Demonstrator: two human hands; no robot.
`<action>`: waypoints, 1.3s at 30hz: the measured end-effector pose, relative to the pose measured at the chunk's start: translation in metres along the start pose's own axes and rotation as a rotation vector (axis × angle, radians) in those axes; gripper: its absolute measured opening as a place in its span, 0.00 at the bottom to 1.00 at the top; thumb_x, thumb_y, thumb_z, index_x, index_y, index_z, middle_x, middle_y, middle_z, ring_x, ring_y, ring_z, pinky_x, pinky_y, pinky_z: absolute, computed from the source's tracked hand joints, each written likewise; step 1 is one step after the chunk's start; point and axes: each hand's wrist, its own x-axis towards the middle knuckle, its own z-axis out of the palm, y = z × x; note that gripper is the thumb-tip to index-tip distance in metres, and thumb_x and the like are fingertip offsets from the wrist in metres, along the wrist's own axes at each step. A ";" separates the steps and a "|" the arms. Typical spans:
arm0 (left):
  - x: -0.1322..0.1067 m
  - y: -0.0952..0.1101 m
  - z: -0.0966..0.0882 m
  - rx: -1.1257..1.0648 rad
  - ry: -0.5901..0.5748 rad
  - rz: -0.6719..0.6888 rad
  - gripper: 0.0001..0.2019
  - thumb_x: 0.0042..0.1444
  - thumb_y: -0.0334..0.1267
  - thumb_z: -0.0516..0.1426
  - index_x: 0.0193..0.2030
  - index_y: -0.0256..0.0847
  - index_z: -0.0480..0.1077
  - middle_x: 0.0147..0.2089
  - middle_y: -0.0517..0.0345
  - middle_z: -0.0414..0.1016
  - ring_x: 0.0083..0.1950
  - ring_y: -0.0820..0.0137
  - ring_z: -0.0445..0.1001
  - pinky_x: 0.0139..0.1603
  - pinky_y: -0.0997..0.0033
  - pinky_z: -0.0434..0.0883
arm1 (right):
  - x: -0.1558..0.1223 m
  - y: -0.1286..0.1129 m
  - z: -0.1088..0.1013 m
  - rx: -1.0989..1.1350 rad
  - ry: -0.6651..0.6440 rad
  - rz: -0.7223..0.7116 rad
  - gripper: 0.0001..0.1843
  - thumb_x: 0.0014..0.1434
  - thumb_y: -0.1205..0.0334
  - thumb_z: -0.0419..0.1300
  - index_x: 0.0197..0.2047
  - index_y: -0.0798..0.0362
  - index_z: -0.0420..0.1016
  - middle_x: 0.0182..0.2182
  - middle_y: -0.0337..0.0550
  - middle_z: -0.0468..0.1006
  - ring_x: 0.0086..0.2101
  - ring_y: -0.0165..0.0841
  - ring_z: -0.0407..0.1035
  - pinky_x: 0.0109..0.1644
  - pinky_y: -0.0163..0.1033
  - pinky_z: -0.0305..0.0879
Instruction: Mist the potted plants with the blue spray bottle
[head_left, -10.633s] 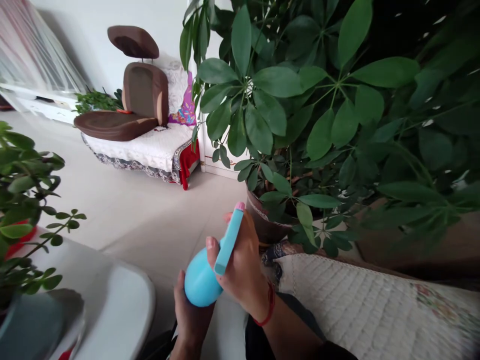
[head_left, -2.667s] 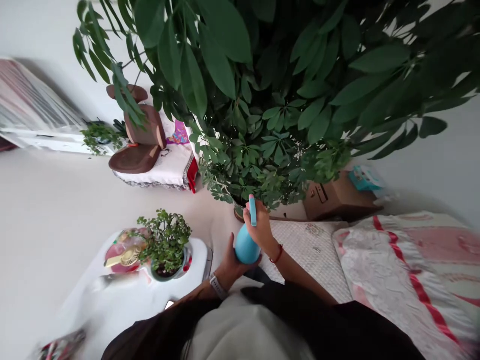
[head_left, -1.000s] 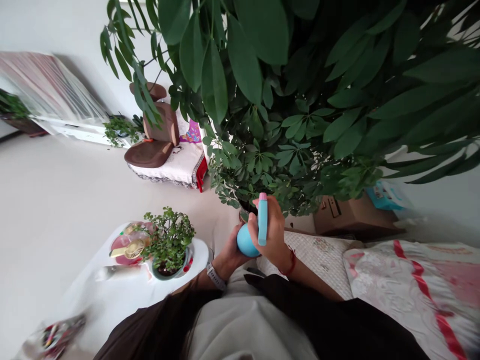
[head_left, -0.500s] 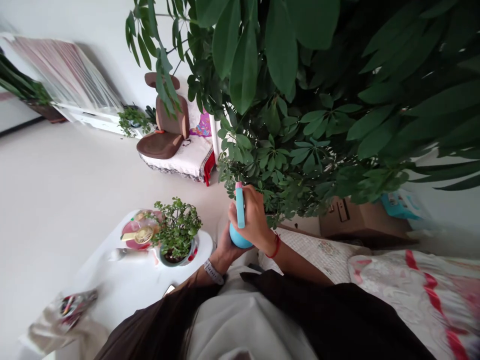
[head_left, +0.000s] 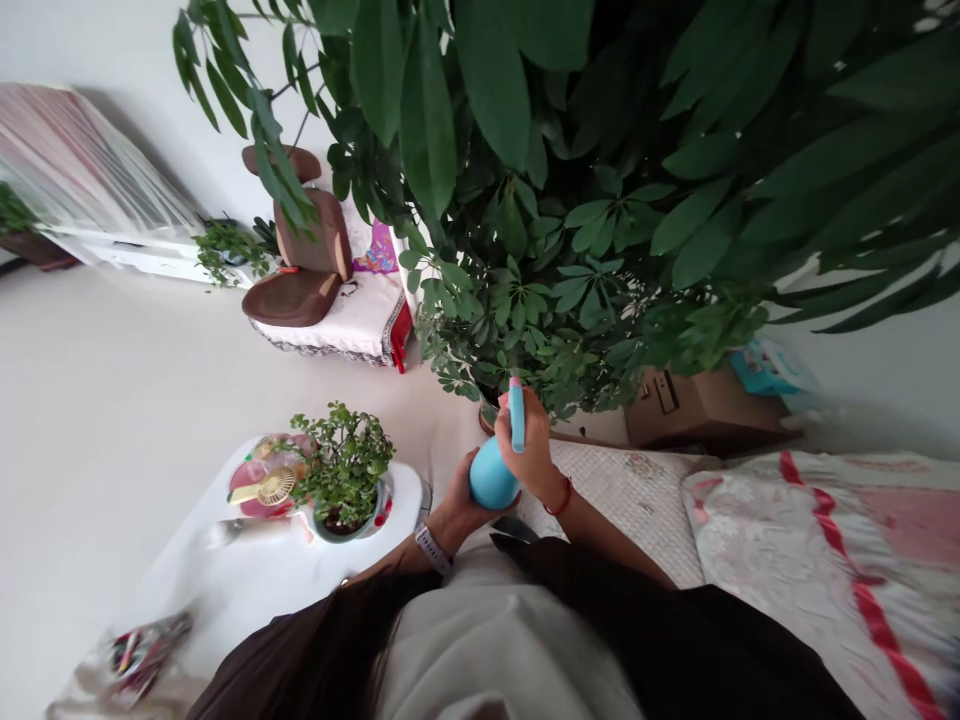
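Observation:
A blue spray bottle (head_left: 491, 474) with a pink nozzle is held between both hands in front of my body, its nozzle pointing at the leaves. My right hand (head_left: 529, 440) is wrapped around the spray head and trigger; a red cord circles that wrist. Beneath, my left hand (head_left: 459, 505) cups the round body of the bottle, and a pale watch strap shows on that wrist. Right beyond the nozzle stands a large leafy plant (head_left: 525, 300), whose broad dark leaves fill the upper right. Part of its pot (head_left: 487, 414) shows behind the bottle.
To the left, a white table (head_left: 247, 570) bears a small potted plant (head_left: 341, 470), a yellow handheld fan (head_left: 274, 487) and a plastic bag (head_left: 146, 655). A brown chair seat (head_left: 292, 297) rests on a cloth-covered seat. Cardboard boxes (head_left: 712, 410) and a quilted sofa cover (head_left: 630, 490) lie right.
Both hands have shifted right with the spray bottle, which has turned so more of its body shows and its nozzle tilts. The view has swung slightly right.

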 end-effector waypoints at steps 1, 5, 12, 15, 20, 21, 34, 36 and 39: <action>0.001 -0.003 0.000 0.013 0.020 -0.014 0.20 0.60 0.53 0.56 0.53 0.42 0.66 0.44 0.50 0.76 0.45 0.58 0.75 0.53 0.51 0.68 | -0.003 0.004 -0.003 -0.013 0.011 0.010 0.15 0.60 0.64 0.50 0.48 0.55 0.69 0.35 0.50 0.75 0.37 0.43 0.71 0.46 0.55 0.72; 0.005 -0.013 0.001 0.076 0.038 -0.060 0.22 0.60 0.52 0.57 0.54 0.42 0.65 0.44 0.49 0.75 0.46 0.57 0.74 0.54 0.51 0.68 | -0.018 0.009 -0.019 -0.008 0.070 0.086 0.12 0.60 0.63 0.51 0.47 0.52 0.68 0.36 0.49 0.75 0.38 0.42 0.72 0.46 0.54 0.73; 0.016 -0.026 -0.010 0.140 0.084 -0.072 0.26 0.61 0.54 0.56 0.60 0.42 0.61 0.45 0.47 0.75 0.43 0.57 0.75 0.49 0.51 0.70 | -0.039 0.030 -0.027 0.044 0.088 0.168 0.05 0.60 0.63 0.51 0.40 0.51 0.66 0.35 0.45 0.74 0.36 0.39 0.71 0.45 0.50 0.71; 0.018 -0.032 -0.014 0.157 0.090 -0.053 0.23 0.62 0.53 0.54 0.58 0.42 0.62 0.44 0.49 0.75 0.41 0.60 0.75 0.48 0.53 0.71 | -0.047 0.036 -0.029 0.068 0.085 0.187 0.04 0.62 0.63 0.51 0.39 0.51 0.65 0.34 0.45 0.73 0.35 0.38 0.71 0.43 0.48 0.71; 0.008 -0.032 0.007 0.233 0.080 -0.066 0.22 0.62 0.54 0.54 0.53 0.39 0.65 0.43 0.47 0.76 0.42 0.59 0.77 0.47 0.56 0.72 | -0.052 0.012 -0.049 0.020 0.120 0.072 0.15 0.61 0.63 0.54 0.51 0.54 0.65 0.42 0.51 0.74 0.43 0.43 0.71 0.47 0.53 0.71; 0.005 -0.031 0.013 0.242 0.069 -0.066 0.21 0.63 0.54 0.53 0.52 0.38 0.65 0.43 0.47 0.76 0.42 0.59 0.77 0.48 0.57 0.72 | -0.050 0.006 -0.053 0.014 0.129 0.041 0.16 0.61 0.63 0.55 0.53 0.54 0.65 0.43 0.52 0.73 0.43 0.44 0.71 0.47 0.53 0.71; 0.009 -0.036 0.028 0.270 0.003 -0.059 0.21 0.64 0.55 0.51 0.54 0.41 0.65 0.42 0.49 0.77 0.39 0.58 0.77 0.48 0.52 0.71 | -0.037 0.001 -0.071 -0.053 0.172 0.027 0.10 0.60 0.64 0.54 0.47 0.51 0.66 0.38 0.49 0.72 0.38 0.43 0.70 0.40 0.54 0.72; 0.008 -0.035 0.031 0.270 -0.035 -0.044 0.21 0.65 0.54 0.51 0.54 0.40 0.66 0.41 0.50 0.78 0.39 0.58 0.77 0.48 0.53 0.70 | -0.035 -0.002 -0.072 -0.056 0.173 -0.008 0.13 0.60 0.64 0.54 0.49 0.52 0.66 0.40 0.50 0.72 0.39 0.43 0.70 0.40 0.54 0.72; 0.006 -0.032 0.040 0.274 -0.124 -0.022 0.21 0.65 0.54 0.50 0.53 0.39 0.66 0.40 0.50 0.78 0.40 0.58 0.77 0.47 0.55 0.71 | -0.027 -0.007 -0.076 -0.081 0.195 -0.081 0.13 0.60 0.65 0.54 0.49 0.52 0.66 0.39 0.50 0.71 0.39 0.43 0.70 0.42 0.55 0.73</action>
